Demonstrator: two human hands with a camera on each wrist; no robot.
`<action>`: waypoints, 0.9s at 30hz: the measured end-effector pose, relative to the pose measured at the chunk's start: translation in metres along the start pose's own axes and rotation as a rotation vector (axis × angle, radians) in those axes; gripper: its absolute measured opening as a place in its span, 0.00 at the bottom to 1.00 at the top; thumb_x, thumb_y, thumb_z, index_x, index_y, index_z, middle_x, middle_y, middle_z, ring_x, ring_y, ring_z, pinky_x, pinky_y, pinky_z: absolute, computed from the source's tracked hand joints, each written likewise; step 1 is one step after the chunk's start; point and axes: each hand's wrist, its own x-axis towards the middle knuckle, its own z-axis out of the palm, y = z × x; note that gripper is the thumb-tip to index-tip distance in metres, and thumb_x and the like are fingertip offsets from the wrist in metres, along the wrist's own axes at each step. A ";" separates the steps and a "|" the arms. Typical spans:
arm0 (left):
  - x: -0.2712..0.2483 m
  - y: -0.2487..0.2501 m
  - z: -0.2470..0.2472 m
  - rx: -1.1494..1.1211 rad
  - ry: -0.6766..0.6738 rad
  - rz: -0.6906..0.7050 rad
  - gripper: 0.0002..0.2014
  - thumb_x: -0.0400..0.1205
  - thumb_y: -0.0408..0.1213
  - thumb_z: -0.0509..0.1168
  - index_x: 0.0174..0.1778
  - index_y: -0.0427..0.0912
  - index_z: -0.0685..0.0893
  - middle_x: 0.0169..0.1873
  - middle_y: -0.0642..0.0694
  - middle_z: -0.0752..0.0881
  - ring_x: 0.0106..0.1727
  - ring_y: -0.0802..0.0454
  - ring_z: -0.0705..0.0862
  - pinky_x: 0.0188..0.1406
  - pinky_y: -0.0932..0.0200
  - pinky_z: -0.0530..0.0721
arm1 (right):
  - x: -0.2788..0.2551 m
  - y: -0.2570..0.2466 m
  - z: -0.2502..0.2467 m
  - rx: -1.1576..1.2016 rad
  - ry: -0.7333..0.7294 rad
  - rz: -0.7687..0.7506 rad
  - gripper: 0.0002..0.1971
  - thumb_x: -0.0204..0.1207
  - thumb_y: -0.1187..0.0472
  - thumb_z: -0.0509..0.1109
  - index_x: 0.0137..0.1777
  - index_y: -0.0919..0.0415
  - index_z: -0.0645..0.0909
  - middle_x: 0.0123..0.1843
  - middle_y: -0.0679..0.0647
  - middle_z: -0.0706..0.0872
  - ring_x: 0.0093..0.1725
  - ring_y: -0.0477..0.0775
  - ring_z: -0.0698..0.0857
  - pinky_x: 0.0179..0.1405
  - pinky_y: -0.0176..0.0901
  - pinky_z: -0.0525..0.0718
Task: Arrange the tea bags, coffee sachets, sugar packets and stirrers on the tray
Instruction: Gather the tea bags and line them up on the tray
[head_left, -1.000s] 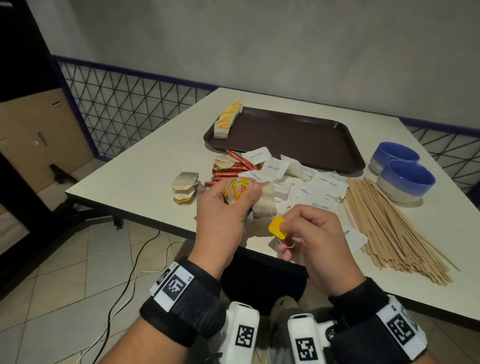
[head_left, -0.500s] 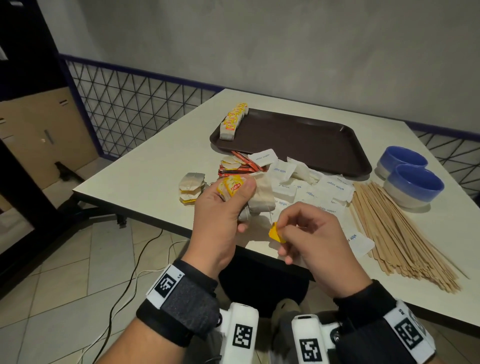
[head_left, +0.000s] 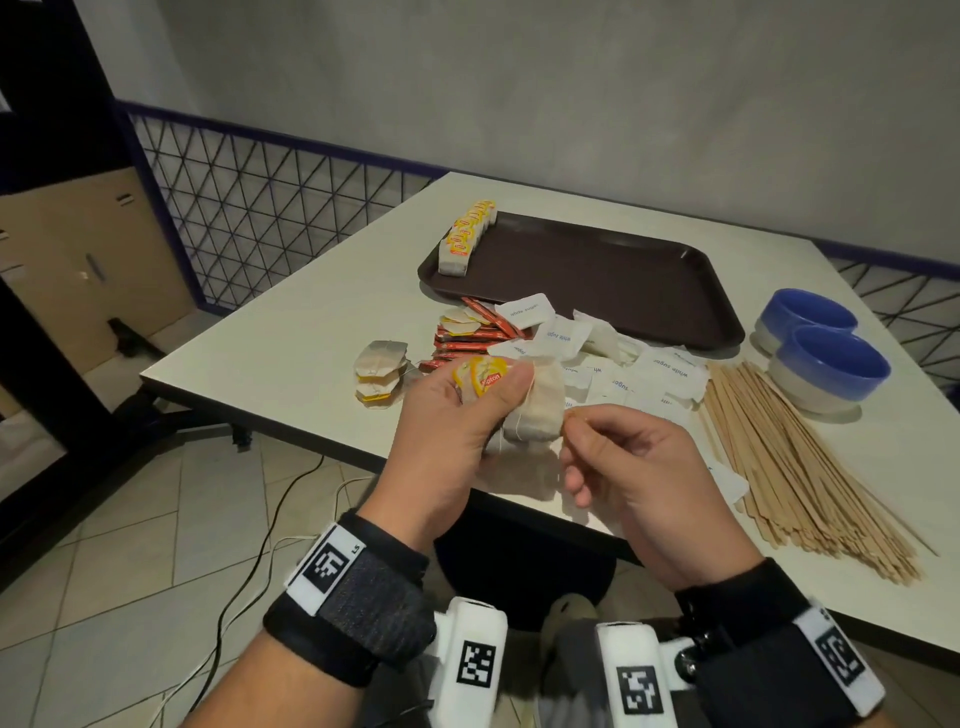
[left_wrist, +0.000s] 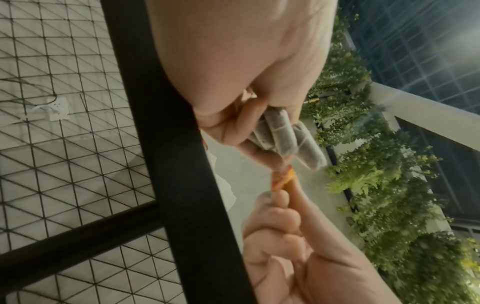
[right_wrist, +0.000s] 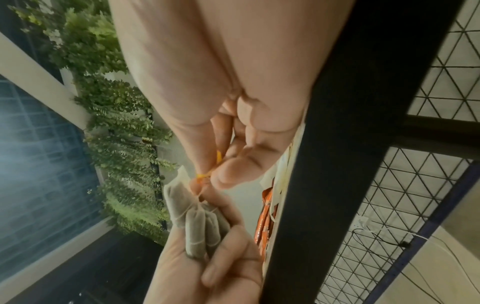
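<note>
My left hand (head_left: 467, 410) grips a bundle of tea bags (head_left: 537, 410) with yellow tags (head_left: 483, 375) above the table's near edge. The bundle of tea bags (left_wrist: 283, 139) also shows from below in the left wrist view. My right hand (head_left: 576, 431) pinches a small yellow tag (left_wrist: 285, 179) on its string, close against the bundle. The brown tray (head_left: 623, 270) lies at the back, with a row of tea bags (head_left: 467, 236) along its left edge. Sugar packets (head_left: 623, 374), red coffee sachets (head_left: 467, 340) and wooden stirrers (head_left: 789, 457) lie on the table in front of the tray.
A small stack of tea bags (head_left: 379, 371) sits left of the sachets. Two blue bowls (head_left: 826, 358) stand at the right behind the stirrers. The white table (head_left: 291, 332) has bare room on its left side. Cables run over the tiled floor below.
My right hand has moved up and left with the yellow tag, from below the bundle to right against it. The left hand has kept its grip on the tea bags.
</note>
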 end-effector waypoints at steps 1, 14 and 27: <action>0.000 0.000 -0.001 0.017 -0.041 -0.009 0.17 0.77 0.41 0.76 0.54 0.31 0.89 0.44 0.39 0.93 0.44 0.48 0.91 0.43 0.56 0.88 | 0.001 0.000 -0.001 0.015 0.006 0.008 0.10 0.76 0.62 0.73 0.47 0.71 0.88 0.36 0.63 0.82 0.31 0.54 0.79 0.27 0.39 0.80; -0.002 0.012 -0.005 0.206 -0.406 -0.121 0.02 0.76 0.33 0.76 0.42 0.44 0.92 0.38 0.47 0.93 0.39 0.55 0.91 0.40 0.64 0.86 | 0.003 -0.005 -0.008 0.173 0.055 0.108 0.09 0.73 0.63 0.75 0.49 0.68 0.88 0.38 0.64 0.79 0.28 0.50 0.78 0.24 0.38 0.76; 0.003 0.007 -0.007 0.302 -0.376 -0.145 0.07 0.71 0.42 0.81 0.43 0.47 0.94 0.41 0.44 0.92 0.43 0.47 0.88 0.49 0.47 0.83 | 0.003 -0.012 -0.014 0.352 0.046 0.168 0.10 0.70 0.66 0.74 0.49 0.65 0.92 0.37 0.57 0.83 0.26 0.46 0.77 0.21 0.34 0.75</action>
